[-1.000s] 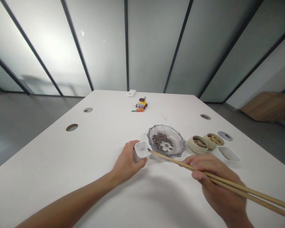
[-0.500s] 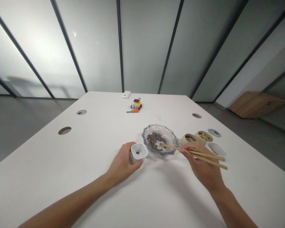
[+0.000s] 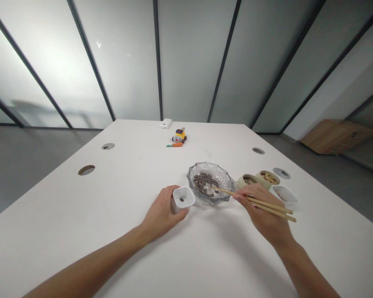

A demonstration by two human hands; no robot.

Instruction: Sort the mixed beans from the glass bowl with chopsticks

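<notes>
My left hand (image 3: 163, 211) is wrapped round a small white square cup (image 3: 184, 203), with a dark bean (image 3: 181, 199) on its bottom. Just right of the cup stands a clear glass bowl (image 3: 225, 176) with a scalloped rim. Brown beans (image 3: 202, 181), like coffee beans, cover mostly its left part. My right hand (image 3: 264, 211) grips a pair of wooden chopsticks (image 3: 272, 208), whose tips reach into the bowl near the beans. Whether the tips pinch a bean is too small to tell.
Two round pale-green pots (image 3: 240, 182) with small pieces inside and a white tray (image 3: 287, 198) stand beyond my right hand. Farther back are a toy truck (image 3: 180, 134), a toy carrot (image 3: 176, 145) and a white box (image 3: 165, 123). Round holes (image 3: 86, 170) pierce the white table (image 3: 127, 182).
The chopstick tips have shifted slightly within the bowl. My left hand still holds the cup in the same place; the view has moved very slightly.
</notes>
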